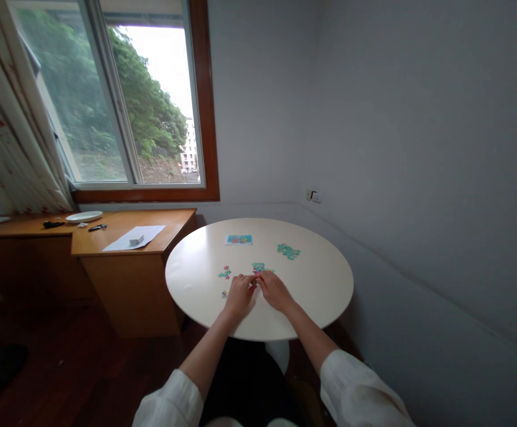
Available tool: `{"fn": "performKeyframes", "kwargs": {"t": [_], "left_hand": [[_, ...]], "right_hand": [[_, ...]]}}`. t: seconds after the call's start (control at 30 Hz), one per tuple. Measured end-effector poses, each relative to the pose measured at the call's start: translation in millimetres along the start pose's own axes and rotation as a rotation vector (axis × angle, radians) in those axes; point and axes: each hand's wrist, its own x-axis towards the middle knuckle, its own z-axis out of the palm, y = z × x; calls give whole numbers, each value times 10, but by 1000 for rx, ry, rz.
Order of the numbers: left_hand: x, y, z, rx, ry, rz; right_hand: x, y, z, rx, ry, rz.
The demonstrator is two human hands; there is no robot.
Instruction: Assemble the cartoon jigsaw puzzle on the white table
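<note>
Jigsaw pieces (pixel 258 268) — a small joined cluster on the round table (pixel 196 279), at twelve o'clock of the left hand (pixel 239 293) and right hand (pixel 275 290), fingertips meeting there, grip not discernible; second cluster (pixel 225 273) at ten o'clock, third cluster (pixel 288 251) at one — assembly apparently early, fragments unjoined.

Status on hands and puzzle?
Left hand and right hand meet at the puzzle pieces. Grip unclear. A second cluster lies apart, nothing in the way.
</note>
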Motion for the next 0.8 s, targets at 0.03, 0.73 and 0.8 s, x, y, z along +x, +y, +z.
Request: {"fn": "performKeyframes", "kwargs": {"t": [0.03, 0.73, 0.8], "left_hand": [[1, -1, 0, 3, 5, -14], [11, -50, 23, -13, 35, -241], [17, -34, 13, 13, 13, -248]], "right_hand": [[0, 2, -2, -3, 15, 19], [53, 172, 152, -173, -75, 166], [49, 163, 148, -171, -76, 160]]}}
